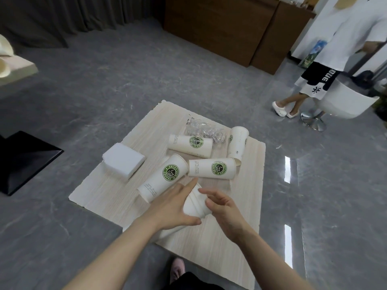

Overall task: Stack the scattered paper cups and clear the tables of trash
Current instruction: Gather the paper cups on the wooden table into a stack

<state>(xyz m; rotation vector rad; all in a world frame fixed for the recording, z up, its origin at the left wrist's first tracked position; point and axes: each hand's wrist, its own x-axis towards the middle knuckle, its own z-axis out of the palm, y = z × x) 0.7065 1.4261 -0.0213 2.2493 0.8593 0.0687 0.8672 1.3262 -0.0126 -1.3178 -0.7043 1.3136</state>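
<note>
A: Head view, table (209, 243) stock?
B: Four printed cups lying flat mid-table; clear wrapper (201, 127) beyond them; napkin stack (123, 161) left of them
A: Hands?
B: Left hand (171, 208) grips nested cups (195, 204) at the near edge; right hand (222, 208) beside them, fingers loosely curled, holding nothing

Grey marble-look floor (146, 76) with bright light reflections (287, 169) right of the fingers. Dark curtain (52, 15) far beyond, upper left; brown wooden cabinets (226, 28) beyond; white swivel chair (343, 103) and a standing person (343, 38) upper right.
</note>
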